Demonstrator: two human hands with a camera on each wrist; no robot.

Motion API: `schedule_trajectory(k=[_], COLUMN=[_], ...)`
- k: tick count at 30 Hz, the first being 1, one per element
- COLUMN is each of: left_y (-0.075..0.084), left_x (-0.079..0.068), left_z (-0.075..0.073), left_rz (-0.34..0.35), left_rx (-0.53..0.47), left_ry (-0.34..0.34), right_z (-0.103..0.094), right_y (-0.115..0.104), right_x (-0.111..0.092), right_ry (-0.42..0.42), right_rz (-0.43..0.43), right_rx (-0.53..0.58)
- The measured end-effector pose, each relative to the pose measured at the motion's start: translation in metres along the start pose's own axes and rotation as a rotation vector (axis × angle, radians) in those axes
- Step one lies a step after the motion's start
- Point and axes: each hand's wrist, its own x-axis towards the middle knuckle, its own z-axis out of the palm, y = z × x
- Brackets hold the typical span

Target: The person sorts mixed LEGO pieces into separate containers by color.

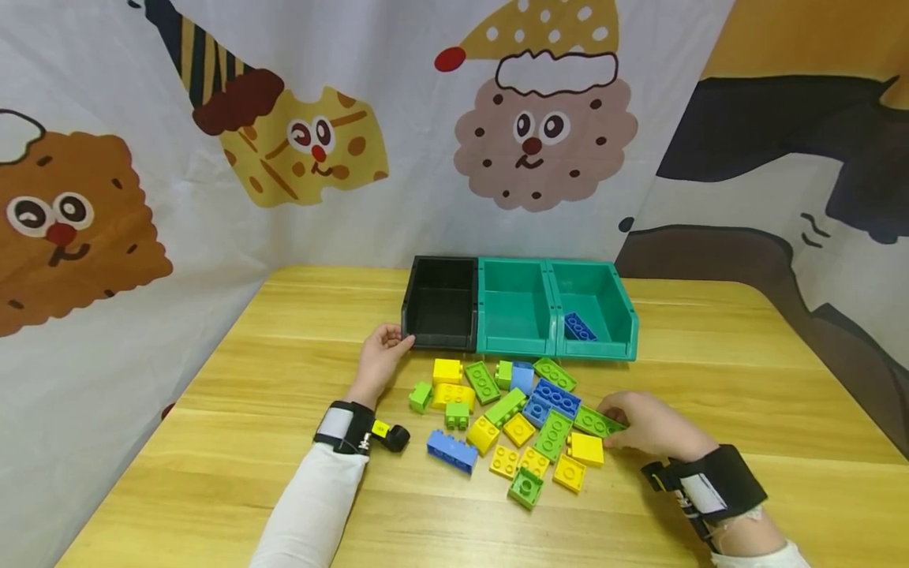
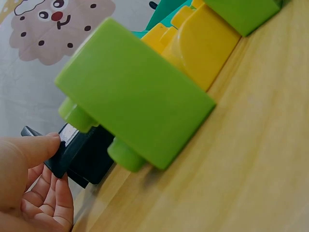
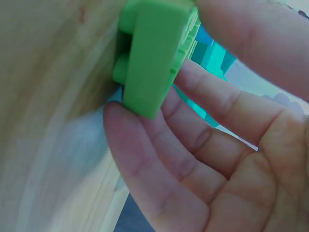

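My left hand (image 1: 379,359) pinches the front left corner of a black bin (image 1: 440,341); in the left wrist view the thumb (image 2: 41,147) lies on the bin's rim with the other fingers curled below. At the right side of a loose pile of toy building bricks, my right hand (image 1: 656,426) grips the end of a long green brick (image 1: 595,422). In the right wrist view this green brick (image 3: 154,63) shows between thumb and fingers, its studs toward the tabletop. A yellow brick (image 1: 586,449) lies just beside that hand.
Two teal bins, a middle one (image 1: 514,347) and a right one (image 1: 625,347), stand joined beside the black bin. A dark blue brick (image 1: 578,326) lies in the right one. Several green, yellow and blue bricks, including a blue one (image 1: 452,451), spread over the wooden table (image 1: 284,331).
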Motion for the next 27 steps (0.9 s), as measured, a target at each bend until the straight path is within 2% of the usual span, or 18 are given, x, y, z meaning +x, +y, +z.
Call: schedule_trajectory(k=[17,27], left_y=[0.003,0.003], left_x=[-0.004,-0.003], left_z=[-0.002,-0.002], left_rz=[-0.002,0.015], left_rx=[0.008,-0.005], left_ry=[0.0,-0.006], right_z=[-0.008,-0.025], right_y=[0.002,-0.005], right_x=[-0.007,-0.004], right_ry=[0.037,0.066], right_rz=[-0.042,-0.113], right_rx=[-0.024,-0.03])
